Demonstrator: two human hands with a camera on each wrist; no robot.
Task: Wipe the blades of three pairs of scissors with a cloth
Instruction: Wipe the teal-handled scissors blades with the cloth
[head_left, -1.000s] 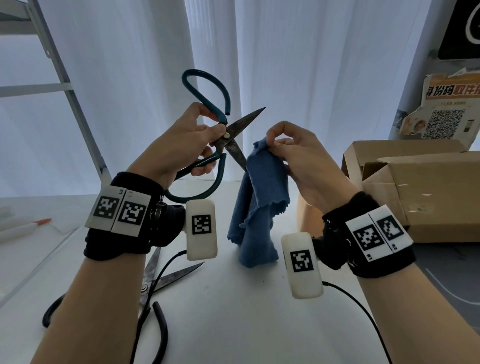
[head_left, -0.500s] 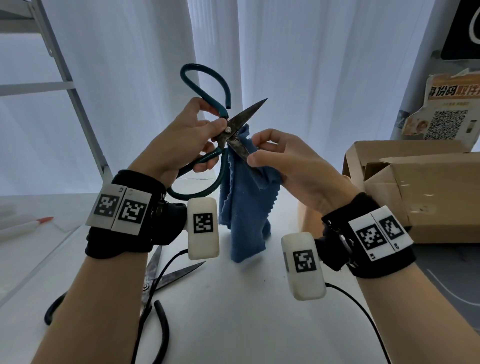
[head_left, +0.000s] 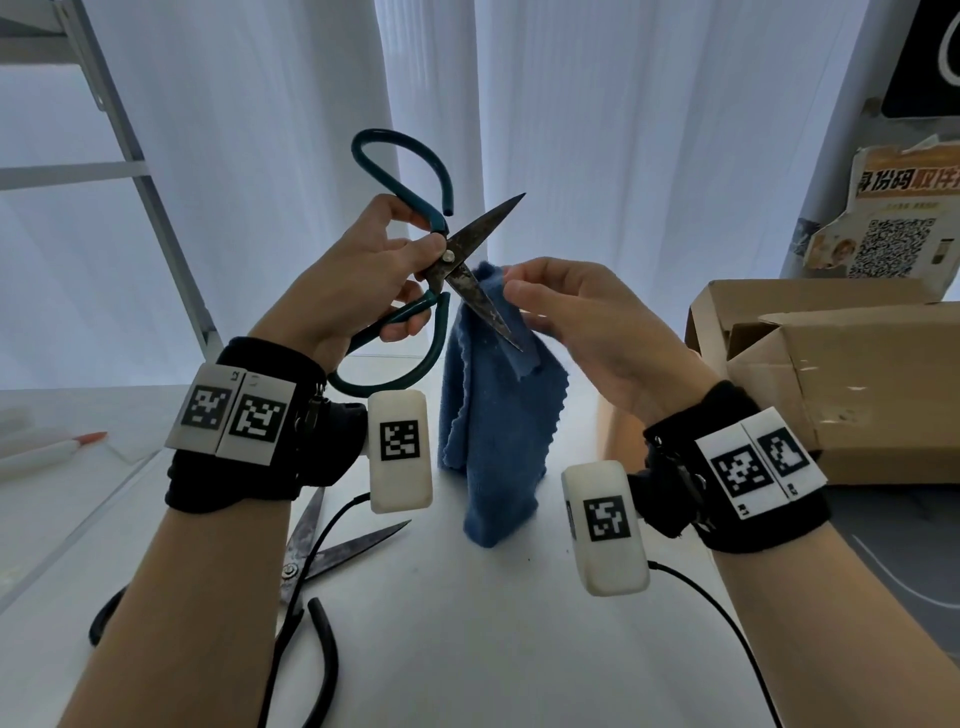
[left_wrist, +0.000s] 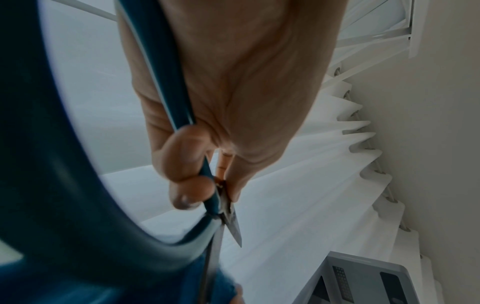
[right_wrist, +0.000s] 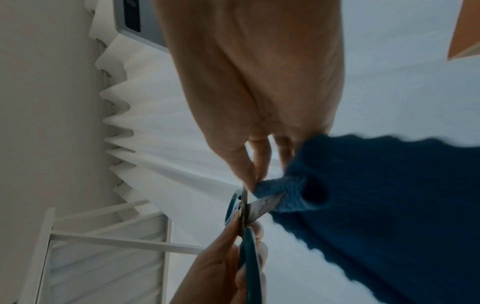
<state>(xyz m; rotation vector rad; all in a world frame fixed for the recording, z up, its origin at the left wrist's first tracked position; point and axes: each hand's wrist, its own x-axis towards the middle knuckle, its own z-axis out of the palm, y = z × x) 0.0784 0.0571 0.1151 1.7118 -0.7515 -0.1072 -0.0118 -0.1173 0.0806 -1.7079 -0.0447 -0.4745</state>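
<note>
My left hand (head_left: 374, 280) grips the teal-handled scissors (head_left: 441, 260) near their pivot, held up over the table with the blades spread apart. One blade points up to the right; the lower blade (head_left: 485, 306) slants down against the blue cloth (head_left: 493, 415). My right hand (head_left: 561, 312) pinches the top of the cloth beside that lower blade, and the rest of the cloth hangs down to the table. In the right wrist view the cloth (right_wrist: 363, 195) is folded over the blade (right_wrist: 262, 205). In the left wrist view my fingers (left_wrist: 187, 174) clasp the teal handle (left_wrist: 166, 82).
A black-handled pair of scissors (head_left: 311, 566) lies open on the white table (head_left: 467, 649) at the lower left, partly under my left forearm. An open cardboard box (head_left: 831, 364) stands at the right. A pen (head_left: 52, 449) lies at the far left.
The cloth has slid from the pivot area down along the lower blade, exposing most of that blade. My right hand moved slightly right. The left hand kept the scissors in place.
</note>
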